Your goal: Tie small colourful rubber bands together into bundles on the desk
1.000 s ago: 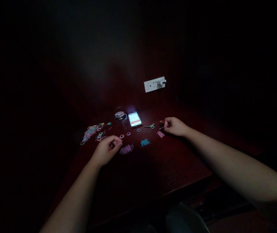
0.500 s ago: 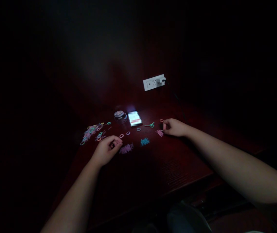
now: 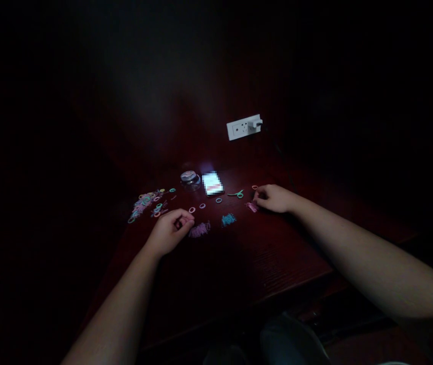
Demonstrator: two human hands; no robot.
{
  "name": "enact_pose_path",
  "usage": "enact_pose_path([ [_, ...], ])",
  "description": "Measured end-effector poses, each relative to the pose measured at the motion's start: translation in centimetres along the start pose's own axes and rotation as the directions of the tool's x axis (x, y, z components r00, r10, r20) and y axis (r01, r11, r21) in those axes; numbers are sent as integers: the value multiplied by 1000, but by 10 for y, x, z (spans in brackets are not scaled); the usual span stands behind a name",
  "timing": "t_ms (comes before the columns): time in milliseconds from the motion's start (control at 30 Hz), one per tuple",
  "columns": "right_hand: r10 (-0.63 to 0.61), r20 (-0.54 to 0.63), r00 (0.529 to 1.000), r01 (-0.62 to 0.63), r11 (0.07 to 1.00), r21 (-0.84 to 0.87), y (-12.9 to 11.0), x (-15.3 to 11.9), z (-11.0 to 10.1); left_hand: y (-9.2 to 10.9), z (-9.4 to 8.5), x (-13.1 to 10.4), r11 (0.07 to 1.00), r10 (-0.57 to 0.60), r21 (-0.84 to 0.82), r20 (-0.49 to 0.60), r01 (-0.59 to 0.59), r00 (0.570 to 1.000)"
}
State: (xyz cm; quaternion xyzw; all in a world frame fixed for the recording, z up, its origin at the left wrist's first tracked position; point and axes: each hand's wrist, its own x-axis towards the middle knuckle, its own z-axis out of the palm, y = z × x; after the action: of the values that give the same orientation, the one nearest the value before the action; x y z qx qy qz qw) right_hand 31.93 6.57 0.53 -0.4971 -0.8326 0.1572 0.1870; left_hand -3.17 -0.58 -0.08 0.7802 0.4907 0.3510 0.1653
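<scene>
My left hand [image 3: 170, 230] rests beside a pile of small purple bands [image 3: 200, 229], thumb and fingertips pressed together; what they hold, if anything, is too small to see. At the right, my right hand [image 3: 273, 198] is pinched at the edge of a little pink pile [image 3: 252, 207], its fingertips touching or just over it. Between the hands lies a blue-teal pile [image 3: 228, 219]. Rings of hair-tie size lie in a row behind: a pink ring [image 3: 192, 210], a purple ring [image 3: 202, 206], a bluish ring [image 3: 219, 201] and an orange ring [image 3: 254, 187].
A mixed heap of coloured bands [image 3: 146, 203] spreads at the table's left. Farther back stand a round clear jar [image 3: 190, 181] and a lit phone [image 3: 212, 183]. Green-handled scissors or a similar tool [image 3: 238, 193] lie right of it. A wall socket [image 3: 244, 127] holds a plug.
The view has shifted slightly, so the table things sit a little higher and to the right. Both hands keep nearly the same pinched poses beside their piles.
</scene>
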Motion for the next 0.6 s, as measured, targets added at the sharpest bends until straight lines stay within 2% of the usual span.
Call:
enact_pose_path([
  [100,-4,8,1000,5,988,-157,-12,-1,5,2,1,0,1000,5,2,4,-5,1000],
  [233,-7,-42,999,-6,952,-305,-25,-1,14,4,1,0,1000,-4,1,4,4,1000],
  [600,25,-145,989,-72,943,-325,-34,4,30,5,2,1,1000,4,21,-12,-4,1000],
])
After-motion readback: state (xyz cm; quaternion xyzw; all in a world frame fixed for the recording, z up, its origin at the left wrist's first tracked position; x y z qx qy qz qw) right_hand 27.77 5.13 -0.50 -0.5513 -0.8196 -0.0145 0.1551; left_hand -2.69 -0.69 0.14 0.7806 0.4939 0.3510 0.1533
